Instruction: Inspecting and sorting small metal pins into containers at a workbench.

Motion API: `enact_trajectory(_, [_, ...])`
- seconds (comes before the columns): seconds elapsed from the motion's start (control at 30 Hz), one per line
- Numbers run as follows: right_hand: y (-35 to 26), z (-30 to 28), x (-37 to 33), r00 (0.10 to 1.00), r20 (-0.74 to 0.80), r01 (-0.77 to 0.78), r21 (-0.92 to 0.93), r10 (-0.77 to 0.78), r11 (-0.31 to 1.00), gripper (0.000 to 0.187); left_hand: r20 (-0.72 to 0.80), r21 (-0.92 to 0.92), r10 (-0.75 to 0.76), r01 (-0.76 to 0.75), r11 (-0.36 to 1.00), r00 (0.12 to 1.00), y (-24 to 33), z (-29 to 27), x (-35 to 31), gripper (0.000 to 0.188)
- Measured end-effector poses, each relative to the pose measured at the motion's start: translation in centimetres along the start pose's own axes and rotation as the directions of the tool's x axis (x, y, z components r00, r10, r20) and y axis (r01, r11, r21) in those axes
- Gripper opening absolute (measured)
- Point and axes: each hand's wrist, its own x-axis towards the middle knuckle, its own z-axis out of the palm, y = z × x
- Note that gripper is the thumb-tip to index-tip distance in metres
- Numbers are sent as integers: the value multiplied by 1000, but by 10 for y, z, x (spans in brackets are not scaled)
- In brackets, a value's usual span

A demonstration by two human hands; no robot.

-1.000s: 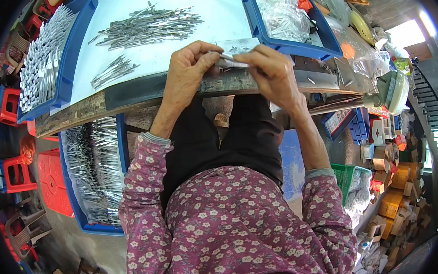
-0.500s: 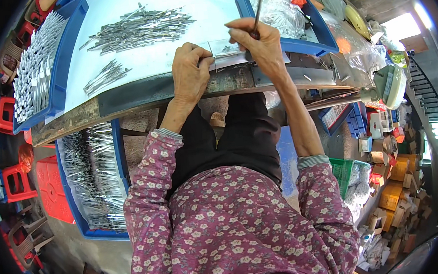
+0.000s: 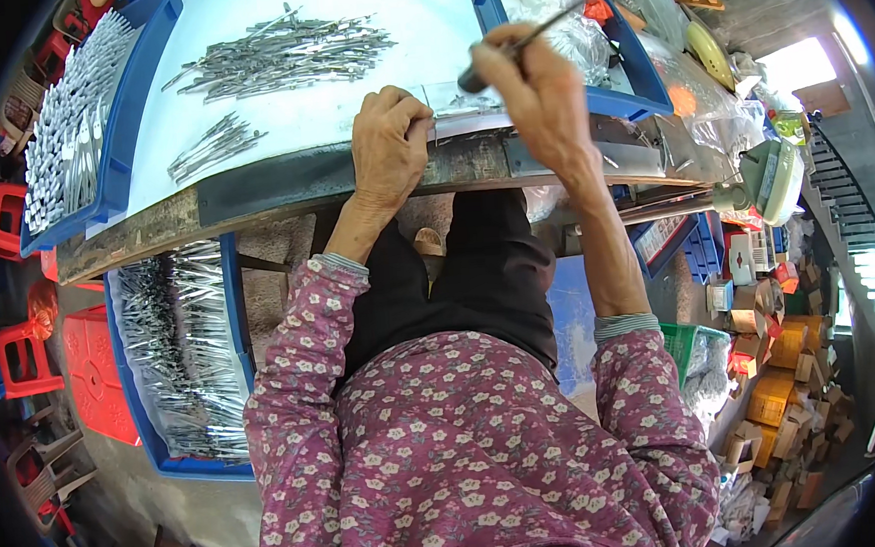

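Note:
My left hand (image 3: pixel 387 146) rests at the table's front edge. Its thumb and forefinger are pinched together beside a thin metal piece (image 3: pixel 426 96); what lies between the fingertips is too small to make out. My right hand (image 3: pixel 548 106), raised to the right of it, is closed round a tool with a thin dark shaft (image 3: pixel 554 20) and a thick dark end (image 3: pixel 473 79); its exact kind is unclear. Small metal bits (image 3: pixel 462 103) lie between the hands. Beyond the left hand spreads a pile of slim metal parts (image 3: pixel 289 54), with a smaller bunch (image 3: pixel 214 147) nearer me.
A blue tray (image 3: pixel 116 183) of white-ended rods stands at the left. Another blue tray (image 3: pixel 637 101) at the right holds clear plastic bags. Below the table edge is a blue crate (image 3: pixel 243 325) of metal parts. A pale green lamp-like fixture (image 3: pixel 777 177) juts out at the right.
My right hand has shifted slightly right and turned, so the tool's shaft leans over to the right and its thick end points left. The left hand stays nearly in place, still pinched.

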Motion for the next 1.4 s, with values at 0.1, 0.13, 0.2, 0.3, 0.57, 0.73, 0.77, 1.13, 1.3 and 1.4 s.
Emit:
enact_trajectory(0.1, [-1,5,0,969,-159,185,-39,-189,982,20,5,-4,10,-10,1000,1000,5,-1,3,4])
enact_trajectory(0.13, [28,16,-7,958,-84,258,-173,-276,950,19,9,-9,15,-15,1000,1000,4,0,4,4])
enact_trajectory(0.2, [33,23,-11,996,92,41,-217,-21,975,22,5,-7,19,-19,1000,1000,-1,2,5,4])
enact_trajectory(0.3, [34,14,-13,991,98,121,-371,-90,921,24,3,-3,46,-46,999,999,-1,1,4,4])
enact_trajectory(0.57, [3,-11,-2,958,-287,46,72,-23,996,19,24,-32,7,-6,999,1000,3,-3,6,2])
enact_trajectory(0.73, [52,0,-17,999,-13,-44,-367,42,929,25,21,5,28,-28,1000,999,2,-3,8,6])
enact_trajectory(0.77, [54,-1,-14,999,-25,-31,-376,24,926,27,21,10,30,-30,1000,999,0,-3,8,6])
enact_trajectory(1.13, [87,-77,-22,934,-257,-268,-36,250,963,25,195,174,187,-221,959,963,15,7,23,11])
enact_trajectory(1.3, [79,-89,1,980,-196,-128,-469,38,874,13,256,246,189,-253,936,948,14,17,21,8])
enact_trajectory(1.4, [103,-83,11,996,-53,40,-485,-75,874,15,212,215,189,-234,948,959,17,12,21,8])
